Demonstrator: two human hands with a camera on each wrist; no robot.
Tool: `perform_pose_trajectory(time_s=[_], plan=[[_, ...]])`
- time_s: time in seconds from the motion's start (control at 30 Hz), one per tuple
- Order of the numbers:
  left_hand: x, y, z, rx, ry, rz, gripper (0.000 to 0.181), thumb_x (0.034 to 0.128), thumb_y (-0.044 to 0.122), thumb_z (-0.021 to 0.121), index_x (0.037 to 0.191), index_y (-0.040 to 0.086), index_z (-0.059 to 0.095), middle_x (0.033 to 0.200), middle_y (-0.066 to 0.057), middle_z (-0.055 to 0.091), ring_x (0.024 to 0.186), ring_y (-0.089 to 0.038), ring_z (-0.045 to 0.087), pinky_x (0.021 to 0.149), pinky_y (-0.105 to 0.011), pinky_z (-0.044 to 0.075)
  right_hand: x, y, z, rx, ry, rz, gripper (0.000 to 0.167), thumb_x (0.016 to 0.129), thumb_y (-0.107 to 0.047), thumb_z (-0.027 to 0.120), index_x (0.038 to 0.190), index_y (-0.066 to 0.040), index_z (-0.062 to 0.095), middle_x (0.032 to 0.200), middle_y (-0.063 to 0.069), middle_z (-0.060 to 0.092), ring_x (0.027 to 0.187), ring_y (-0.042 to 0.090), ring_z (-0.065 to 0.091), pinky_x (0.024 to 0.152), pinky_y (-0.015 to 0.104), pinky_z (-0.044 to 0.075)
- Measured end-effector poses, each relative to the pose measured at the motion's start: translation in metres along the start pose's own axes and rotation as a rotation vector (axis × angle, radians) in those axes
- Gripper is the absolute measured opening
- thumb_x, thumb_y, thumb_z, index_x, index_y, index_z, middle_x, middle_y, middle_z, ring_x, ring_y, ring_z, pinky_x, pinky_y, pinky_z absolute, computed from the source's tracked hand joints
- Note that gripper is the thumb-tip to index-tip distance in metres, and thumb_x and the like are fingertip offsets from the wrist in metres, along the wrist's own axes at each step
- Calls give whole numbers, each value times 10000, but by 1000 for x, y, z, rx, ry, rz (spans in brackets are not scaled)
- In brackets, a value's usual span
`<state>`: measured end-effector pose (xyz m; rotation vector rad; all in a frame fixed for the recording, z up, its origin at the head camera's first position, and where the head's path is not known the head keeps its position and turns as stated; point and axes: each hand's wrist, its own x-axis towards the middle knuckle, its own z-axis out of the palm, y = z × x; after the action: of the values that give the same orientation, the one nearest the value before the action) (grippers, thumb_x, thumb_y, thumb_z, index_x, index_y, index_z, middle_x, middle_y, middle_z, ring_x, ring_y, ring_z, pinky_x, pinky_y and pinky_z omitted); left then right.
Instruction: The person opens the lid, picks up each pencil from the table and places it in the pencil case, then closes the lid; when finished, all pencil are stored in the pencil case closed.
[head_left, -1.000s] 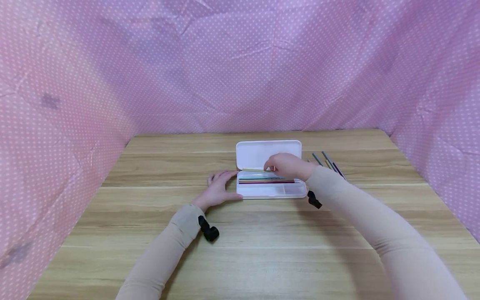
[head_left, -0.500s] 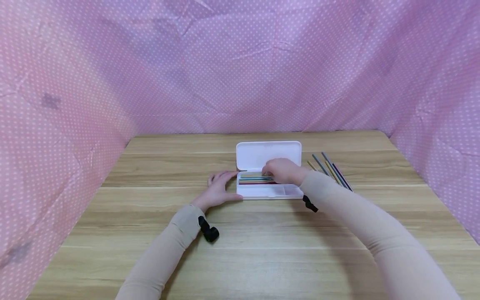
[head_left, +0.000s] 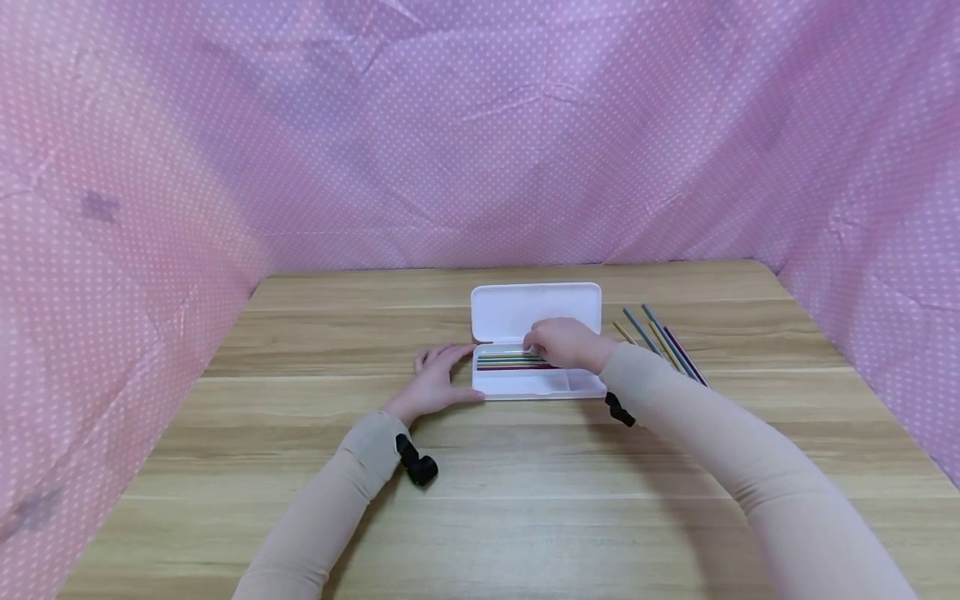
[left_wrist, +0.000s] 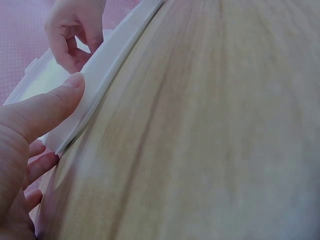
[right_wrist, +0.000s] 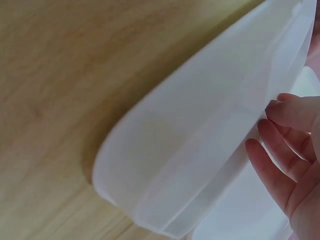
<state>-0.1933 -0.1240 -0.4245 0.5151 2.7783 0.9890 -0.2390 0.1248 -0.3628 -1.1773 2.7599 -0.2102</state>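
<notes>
A white pencil case (head_left: 521,384) lies with its lid (head_left: 517,310) raised at the back. Several coloured pencils (head_left: 510,367) lie side by side in its rear compartment, a yellow one rearmost. My left hand (head_left: 431,389) holds the case's left end, thumb at the front wall (left_wrist: 95,90) and fingers around the end. My right hand (head_left: 567,342) reaches over the rear compartment, covering the pencils' right ends. In the right wrist view its slightly bent fingers (right_wrist: 280,175) are at the compartment edge, with no pencil visible between them; some fingertips are hidden.
Several loose pencils (head_left: 678,354), blue, yellow and dark red among them, lie on the wooden table (head_left: 525,500) right of the case, partly behind my right sleeve (head_left: 675,387). Pink dotted cloth (head_left: 480,150) hangs behind and at both sides.
My right hand has come down and slightly toward me from the lid's hinge. The yellow pencil has gone from the hinge edge into the rear compartment. My left hand has stayed in place.
</notes>
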Motion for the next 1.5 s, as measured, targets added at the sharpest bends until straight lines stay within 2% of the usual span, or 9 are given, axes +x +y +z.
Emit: perform_pose_trajectory(time_s=[0.3,0.6,0.77,1.0,1.17,1.5], plan=[[0,0,1,-26,0,-1,855,714,366,817,1429,130,410,1444,-68,445,1396,-307,230,1118,-527,-36,-7,1,-12,64,19,48,237,866,11,604,1080,-41,691,965,79,677,878,206,618,842,381,511],[0,1,-1,-45,9,7,849,709,343,824,1421,115,421,1437,-77,452,1392,-311,233,1111,-534,-36,-18,14,-30,168,179,7,253,834,30,651,1085,0,672,981,118,683,858,221,637,792,359,535],[1,0,-1,-43,4,7,850,711,341,823,1425,122,416,1442,-72,447,1394,-307,230,1112,-530,-40,-29,20,-35,264,190,38,277,844,10,654,1121,15,655,1004,134,668,875,224,625,789,355,544],[1,1,-2,-30,0,-1,857,711,346,823,1431,134,409,1447,-64,442,1398,-299,227,1117,-521,-37,-49,31,-29,362,229,78,287,842,-5,655,1125,38,644,950,138,660,872,252,625,771,365,552],[-1,3,-2,-33,4,3,849,708,343,825,1420,119,421,1437,-78,452,1392,-313,235,1111,-543,-21,-66,39,-23,395,240,132,289,838,-13,661,1121,38,647,934,136,662,859,251,639,752,365,554],[1,0,-1,-27,7,8,855,707,357,821,1423,121,419,1440,-71,449,1392,-308,237,1114,-533,-22,-98,57,-9,437,273,162,270,836,15,655,1102,60,649,878,85,656,843,222,619,733,319,544]])
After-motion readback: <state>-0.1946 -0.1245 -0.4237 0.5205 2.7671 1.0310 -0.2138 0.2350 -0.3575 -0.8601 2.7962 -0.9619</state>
